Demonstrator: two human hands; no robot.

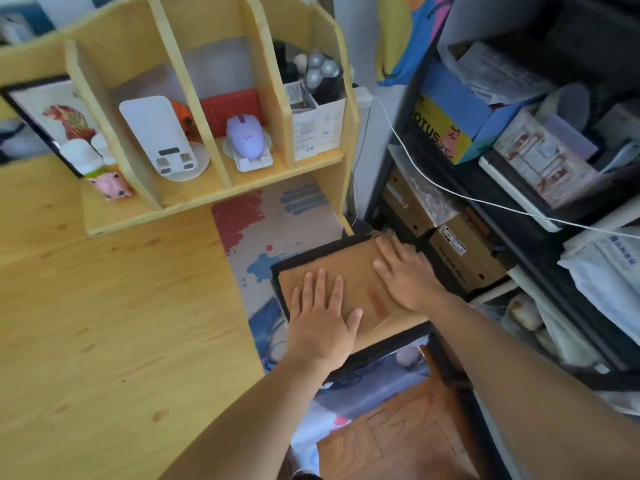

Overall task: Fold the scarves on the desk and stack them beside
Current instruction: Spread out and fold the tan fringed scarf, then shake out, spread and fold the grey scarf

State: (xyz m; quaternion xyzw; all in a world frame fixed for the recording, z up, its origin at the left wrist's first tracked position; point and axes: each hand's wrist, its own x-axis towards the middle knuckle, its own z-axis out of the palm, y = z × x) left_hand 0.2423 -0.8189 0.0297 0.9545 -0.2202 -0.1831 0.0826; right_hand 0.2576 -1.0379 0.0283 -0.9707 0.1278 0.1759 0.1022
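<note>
Both hands are laid flat, fingers spread: the left hand (323,318) and right hand (405,275) are pressed on the folded brown scarf (356,282), stacked on a dark scarf (381,341) at the desk (104,306) corner.

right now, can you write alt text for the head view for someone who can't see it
Both hands, left hand and right hand, press flat on a folded tan scarf lying on a dark folded scarf at the wooden desk corner, below a wooden shelf holding a lilac mouse.

Only part of a word, "OTUS", could be read, on the blue-and-yellow box (450,123) above the hands.
</note>
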